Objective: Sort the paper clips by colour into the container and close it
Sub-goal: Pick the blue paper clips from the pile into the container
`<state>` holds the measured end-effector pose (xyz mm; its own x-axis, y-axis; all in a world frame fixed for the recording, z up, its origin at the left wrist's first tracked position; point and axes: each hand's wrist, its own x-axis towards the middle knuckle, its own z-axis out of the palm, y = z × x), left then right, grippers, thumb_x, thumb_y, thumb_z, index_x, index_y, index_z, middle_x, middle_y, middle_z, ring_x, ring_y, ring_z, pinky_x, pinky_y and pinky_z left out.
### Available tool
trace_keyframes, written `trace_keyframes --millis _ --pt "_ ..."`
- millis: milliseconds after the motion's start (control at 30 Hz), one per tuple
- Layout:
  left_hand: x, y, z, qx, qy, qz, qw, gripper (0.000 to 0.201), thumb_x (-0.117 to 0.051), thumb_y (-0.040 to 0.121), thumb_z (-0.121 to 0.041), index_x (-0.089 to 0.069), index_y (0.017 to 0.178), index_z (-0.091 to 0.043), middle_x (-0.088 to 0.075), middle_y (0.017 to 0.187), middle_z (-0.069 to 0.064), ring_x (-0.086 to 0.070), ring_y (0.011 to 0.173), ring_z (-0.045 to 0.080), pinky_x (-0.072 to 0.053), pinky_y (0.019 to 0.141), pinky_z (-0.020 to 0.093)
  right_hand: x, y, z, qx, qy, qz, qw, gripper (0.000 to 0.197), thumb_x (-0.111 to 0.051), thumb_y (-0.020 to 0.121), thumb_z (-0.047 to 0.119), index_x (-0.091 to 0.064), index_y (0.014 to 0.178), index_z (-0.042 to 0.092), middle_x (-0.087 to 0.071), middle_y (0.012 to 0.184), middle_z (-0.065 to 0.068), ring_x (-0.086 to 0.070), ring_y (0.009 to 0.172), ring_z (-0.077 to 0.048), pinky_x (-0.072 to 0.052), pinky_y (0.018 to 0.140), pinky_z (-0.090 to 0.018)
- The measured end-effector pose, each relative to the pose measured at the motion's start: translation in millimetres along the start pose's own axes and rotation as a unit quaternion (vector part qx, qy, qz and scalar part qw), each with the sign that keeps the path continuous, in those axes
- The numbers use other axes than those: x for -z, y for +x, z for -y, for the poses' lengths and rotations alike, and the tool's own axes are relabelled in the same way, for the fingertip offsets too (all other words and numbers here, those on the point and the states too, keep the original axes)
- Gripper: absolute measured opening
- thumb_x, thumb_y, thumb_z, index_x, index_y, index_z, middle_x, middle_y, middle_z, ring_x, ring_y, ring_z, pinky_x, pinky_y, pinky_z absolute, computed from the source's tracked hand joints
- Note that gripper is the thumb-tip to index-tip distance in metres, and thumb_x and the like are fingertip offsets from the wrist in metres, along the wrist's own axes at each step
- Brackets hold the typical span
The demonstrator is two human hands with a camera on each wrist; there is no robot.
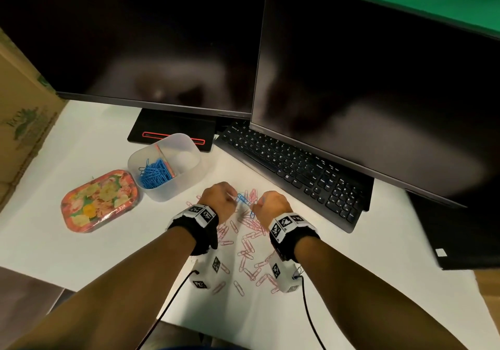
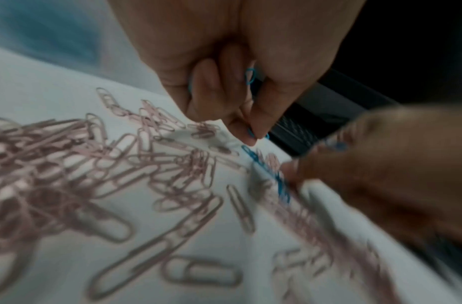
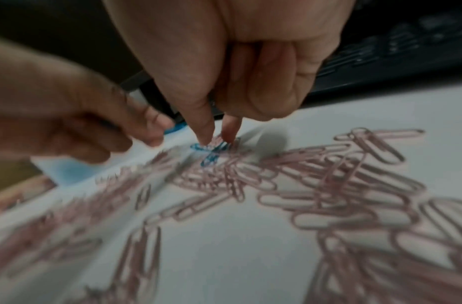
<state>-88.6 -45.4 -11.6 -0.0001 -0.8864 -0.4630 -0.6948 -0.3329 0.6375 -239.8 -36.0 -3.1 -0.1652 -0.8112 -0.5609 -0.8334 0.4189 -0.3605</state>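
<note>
Pink paper clips (image 1: 249, 244) lie scattered on the white desk, with a few blue paper clips (image 1: 243, 199) at the pile's far end. My left hand (image 1: 232, 196) is curled; the left wrist view shows blue clips (image 2: 250, 76) tucked in its fingers and its thumb and finger pinched together (image 2: 253, 134). My right hand (image 1: 255, 206) reaches down, and its thumb and forefinger (image 3: 206, 139) pinch at the blue clips (image 3: 210, 153) on the desk. The translucent container (image 1: 189, 144) stands to the far left with blue clips (image 1: 155, 173) in its left compartment. Its floral lid (image 1: 100, 201) lies beside it.
A black keyboard (image 1: 292, 168) runs along the far right of the pile under two dark monitors (image 1: 378, 79). A monitor stand (image 1: 173, 130) sits behind the container. A cardboard box (image 1: 24, 106) lines the left edge, and a black device (image 1: 460, 236) lies at the right.
</note>
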Motion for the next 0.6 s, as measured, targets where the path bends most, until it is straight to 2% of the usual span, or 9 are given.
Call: trace_keyframes --millis 67,100,167,200,300,400,500,567,600 --pt "6.6 5.3 -0.5 0.051 -0.132 0.014 0.990 0.033 -0.059 0.082 -0.005 -0.063 0.111 -0.021 -0.066 0.084 0.003 -0.059 0.072 0.019 -0.050 0.070 0.026 -2.4 -1.7 4.7 -0.003 -0.025 0.005 1.000 0.036 -0.064 0.088 0.041 -0.064 0.100 0.007 -0.068 0.103 -0.009 -0.065 0.091 -0.028 -0.052 0.074 -0.030" --pt "10.3 6.0 -2.0 0.080 -0.206 0.024 0.975 0.034 -0.055 0.083 -0.002 -0.063 0.112 -0.019 -0.060 0.078 0.006 -0.052 0.060 0.017 -0.047 0.061 0.025 -2.8 -2.4 5.9 -0.003 -0.037 0.005 0.999 0.036 -0.065 0.088 0.041 -0.063 0.102 0.008 -0.067 0.104 -0.008 -0.064 0.092 -0.028 -0.051 0.074 -0.030" --pt "16.1 5.4 -3.5 0.116 -0.325 0.051 0.937 0.033 -0.043 0.086 0.001 -0.068 0.102 -0.013 -0.046 0.069 0.006 -0.029 0.043 0.013 -0.028 0.044 0.017 -2.1 -3.3 7.4 -0.004 -0.062 0.002 0.998 0.032 -0.063 0.090 0.036 -0.063 0.105 0.008 -0.067 0.109 -0.009 -0.065 0.096 -0.029 -0.051 0.076 -0.031" --pt "18.1 4.4 -4.4 0.122 -0.366 0.062 0.920 0.033 -0.038 0.086 0.000 -0.068 0.095 -0.010 -0.043 0.068 0.005 -0.023 0.040 0.012 -0.021 0.042 0.016 -0.6 -3.6 8.2 -0.008 -0.072 0.000 0.997 0.028 -0.061 0.091 0.031 -0.063 0.107 0.007 -0.067 0.111 -0.010 -0.065 0.098 -0.029 -0.052 0.078 -0.032" --pt "18.7 1.5 -7.5 0.129 -0.473 0.098 0.866 0.030 -0.029 0.081 0.000 -0.058 0.077 -0.006 -0.040 0.066 0.006 -0.024 0.039 0.011 -0.019 0.044 0.018 3.0 -5.8 10.1 -0.006 -0.090 0.000 0.996 0.023 -0.059 0.090 0.018 -0.063 0.109 0.005 -0.066 0.116 -0.013 -0.064 0.101 -0.030 -0.049 0.078 -0.030" --pt "18.7 -4.5 -14.8 0.121 -0.533 0.139 0.826 0.015 -0.031 0.069 -0.009 -0.047 0.069 -0.010 -0.041 0.064 0.005 -0.029 0.043 0.014 -0.022 0.047 0.020 5.2 -8.7 9.3 0.009 -0.115 0.010 0.993 0.024 -0.058 0.089 0.018 -0.062 0.109 0.006 -0.066 0.116 -0.012 -0.064 0.100 -0.030 -0.045 0.074 -0.028" --pt "15.8 0.6 -15.6 0.135 -0.502 0.129 0.844 0.015 -0.037 0.075 -0.025 -0.044 0.065 -0.016 -0.039 0.060 0.000 -0.026 0.047 0.014 -0.019 0.047 0.022 6.0 -10.5 6.1 0.032 -0.126 0.005 0.991 0.027 -0.055 0.090 0.020 -0.055 0.115 0.009 -0.064 0.118 -0.012 -0.062 0.104 -0.030 -0.047 0.079 -0.031" --pt "13.6 5.5 -15.8 0.128 -0.413 0.098 0.897 0.023 -0.046 0.079 -0.034 -0.048 0.065 -0.016 -0.039 0.062 0.003 -0.033 0.045 0.016 -0.028 0.047 0.022 5.4 -11.6 4.3 0.057 -0.140 0.000 0.988 0.027 -0.053 0.092 0.020 -0.054 0.118 0.011 -0.063 0.119 -0.013 -0.061 0.106 -0.031 -0.048 0.082 -0.033" --pt "11.7 6.6 -16.5 0.107 -0.325 0.072 0.937 0.025 -0.051 0.081 -0.037 -0.054 0.071 -0.014 -0.049 0.067 0.009 -0.048 0.051 0.021 -0.040 0.053 0.025 5.1 -12.5 3.6 0.068 -0.151 -0.002 0.986 0.026 -0.053 0.093 0.018 -0.055 0.118 0.011 -0.063 0.119 -0.014 -0.061 0.106 -0.031 -0.048 0.083 -0.032"
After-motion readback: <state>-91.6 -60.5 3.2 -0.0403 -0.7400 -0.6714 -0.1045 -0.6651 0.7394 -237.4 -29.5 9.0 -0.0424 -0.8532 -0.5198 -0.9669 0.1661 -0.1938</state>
